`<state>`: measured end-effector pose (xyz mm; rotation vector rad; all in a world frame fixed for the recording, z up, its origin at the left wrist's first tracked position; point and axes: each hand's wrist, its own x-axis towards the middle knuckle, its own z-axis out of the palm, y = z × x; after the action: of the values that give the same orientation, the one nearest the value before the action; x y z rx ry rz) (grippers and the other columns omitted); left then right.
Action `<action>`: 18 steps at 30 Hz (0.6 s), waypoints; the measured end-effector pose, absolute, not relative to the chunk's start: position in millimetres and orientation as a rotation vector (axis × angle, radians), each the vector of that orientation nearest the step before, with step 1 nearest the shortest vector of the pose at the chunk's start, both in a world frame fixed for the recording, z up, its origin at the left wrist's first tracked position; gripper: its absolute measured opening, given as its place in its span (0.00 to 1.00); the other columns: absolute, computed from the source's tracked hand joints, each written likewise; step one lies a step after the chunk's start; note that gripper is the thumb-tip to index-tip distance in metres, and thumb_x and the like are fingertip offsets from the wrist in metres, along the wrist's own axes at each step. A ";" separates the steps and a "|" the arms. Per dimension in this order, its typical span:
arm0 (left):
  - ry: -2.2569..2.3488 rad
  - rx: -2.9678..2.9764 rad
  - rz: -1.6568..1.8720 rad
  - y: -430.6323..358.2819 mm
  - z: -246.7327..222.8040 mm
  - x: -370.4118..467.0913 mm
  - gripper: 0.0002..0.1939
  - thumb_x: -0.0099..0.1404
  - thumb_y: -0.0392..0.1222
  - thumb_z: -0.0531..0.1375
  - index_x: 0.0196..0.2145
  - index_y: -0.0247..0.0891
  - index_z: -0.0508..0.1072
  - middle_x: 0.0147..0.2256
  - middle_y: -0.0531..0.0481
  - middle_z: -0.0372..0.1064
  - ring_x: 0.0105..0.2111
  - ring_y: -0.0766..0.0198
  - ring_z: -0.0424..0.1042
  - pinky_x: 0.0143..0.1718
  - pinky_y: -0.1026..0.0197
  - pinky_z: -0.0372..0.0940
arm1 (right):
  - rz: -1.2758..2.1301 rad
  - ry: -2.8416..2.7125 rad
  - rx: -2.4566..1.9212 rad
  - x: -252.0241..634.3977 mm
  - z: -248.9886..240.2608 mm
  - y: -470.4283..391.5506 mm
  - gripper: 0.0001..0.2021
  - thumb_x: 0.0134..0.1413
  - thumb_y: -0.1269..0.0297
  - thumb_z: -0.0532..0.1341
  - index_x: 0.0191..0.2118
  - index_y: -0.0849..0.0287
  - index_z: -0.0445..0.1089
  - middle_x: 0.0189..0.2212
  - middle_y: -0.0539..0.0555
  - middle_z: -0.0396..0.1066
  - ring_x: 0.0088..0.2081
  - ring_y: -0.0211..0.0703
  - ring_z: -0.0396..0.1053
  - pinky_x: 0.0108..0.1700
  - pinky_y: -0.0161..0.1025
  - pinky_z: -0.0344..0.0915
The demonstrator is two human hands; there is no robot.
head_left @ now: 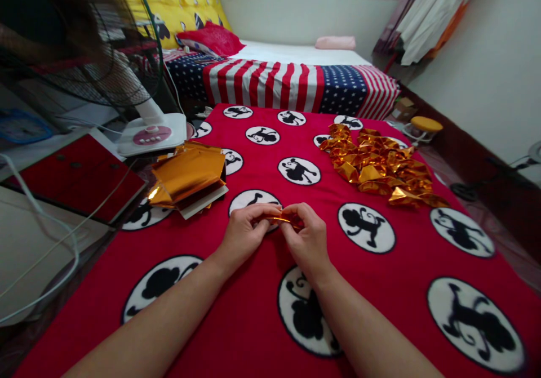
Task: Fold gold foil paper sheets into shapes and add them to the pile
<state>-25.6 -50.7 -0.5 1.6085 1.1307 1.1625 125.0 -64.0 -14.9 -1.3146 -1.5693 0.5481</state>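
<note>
Over the middle of the red cloth, my left hand [245, 230] and my right hand [307, 237] meet with their thumbs and fingertips close together. Pinched between them is a small piece of shiny gold foil paper [280, 218], held at both ends. Most of the foil is hidden behind my fingers, so its full shape does not show. To the left lies a stack of flat gold foil paper [189, 169] with white edges showing. A heap of folded gold foil pieces [374, 164] is spread at the far right.
The red cloth [262, 167] has round monkey prints. A fan [152, 127] stands left, its blades blurred, beside a dark red panel [80, 175] and white cables [63, 248]. Behind are a bed with a striped, starred cover [274, 82] and a yellow stool [426, 124].
</note>
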 end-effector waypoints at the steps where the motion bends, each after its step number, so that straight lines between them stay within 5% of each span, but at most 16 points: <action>1: 1.133 1.627 1.167 -50.6 -0.9 -25.4 0.14 0.60 0.29 0.56 0.37 0.38 0.81 0.41 0.45 0.79 0.43 0.58 0.77 0.47 0.58 0.71 | 0.551 -1.567 -1.313 125.1 -14.7 -63.9 0.07 0.50 0.74 0.60 0.35 0.57 0.70 0.32 0.51 0.71 0.33 0.40 0.68 0.35 0.36 0.63; 9: 1.255 1.602 1.251 -44.9 -11.3 -28.1 0.14 0.55 0.32 0.63 0.41 0.35 0.78 0.41 0.45 0.78 0.39 0.59 0.78 0.42 0.59 0.73 | 0.546 -1.538 -1.285 125.7 -15.6 -64.4 0.05 0.51 0.73 0.60 0.35 0.58 0.70 0.32 0.50 0.69 0.34 0.40 0.68 0.35 0.35 0.63; 18: 1.354 1.800 1.220 -51.5 -3.4 -27.6 0.12 0.58 0.30 0.60 0.38 0.38 0.80 0.37 0.49 0.80 0.35 0.62 0.78 0.39 0.63 0.72 | 0.510 -1.561 -1.324 125.1 -13.4 -66.0 0.09 0.49 0.76 0.57 0.35 0.58 0.70 0.31 0.50 0.69 0.31 0.38 0.67 0.33 0.34 0.63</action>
<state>-27.6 -51.5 -3.4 1.8003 1.3538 1.2197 125.1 -66.0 -13.4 -1.3240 -1.5607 0.5103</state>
